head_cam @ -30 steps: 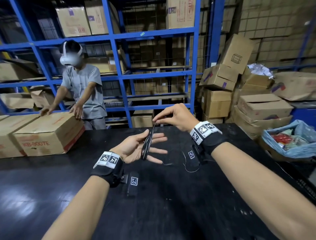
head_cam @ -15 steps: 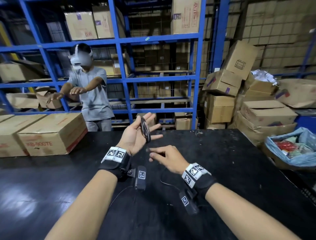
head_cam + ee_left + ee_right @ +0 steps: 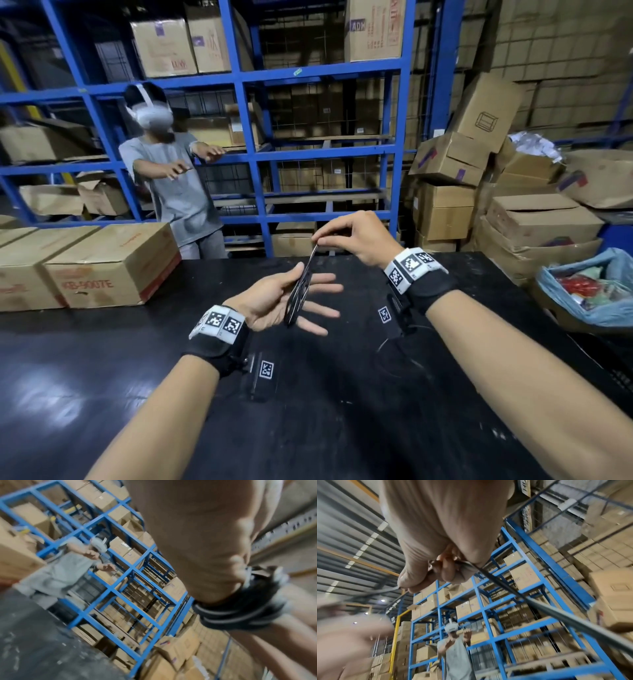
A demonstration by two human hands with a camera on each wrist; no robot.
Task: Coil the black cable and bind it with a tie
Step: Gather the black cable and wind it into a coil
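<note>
Head: carton (image 3: 102, 267), blue shelving (image 3: 325, 156) beyond cable (image 3: 297, 296)

The black cable (image 3: 297, 297) has a smooth, plastic-looking jacket, and its faint sheen shows as pale streaks along the turns. The table (image 3: 102, 394) is a dark, hard top, glossy enough to mirror light at its left and scuffed with pale specks elsewhere. The wrist bands (image 3: 219, 349) are matt black cloth carrying white printed tags. Behind, the rack (image 3: 325, 155) is blue painted metal, the boxes (image 3: 102, 267) are matt brown cardboard, and the bag (image 3: 561, 301) is thin, crinkled blue plastic.
</note>
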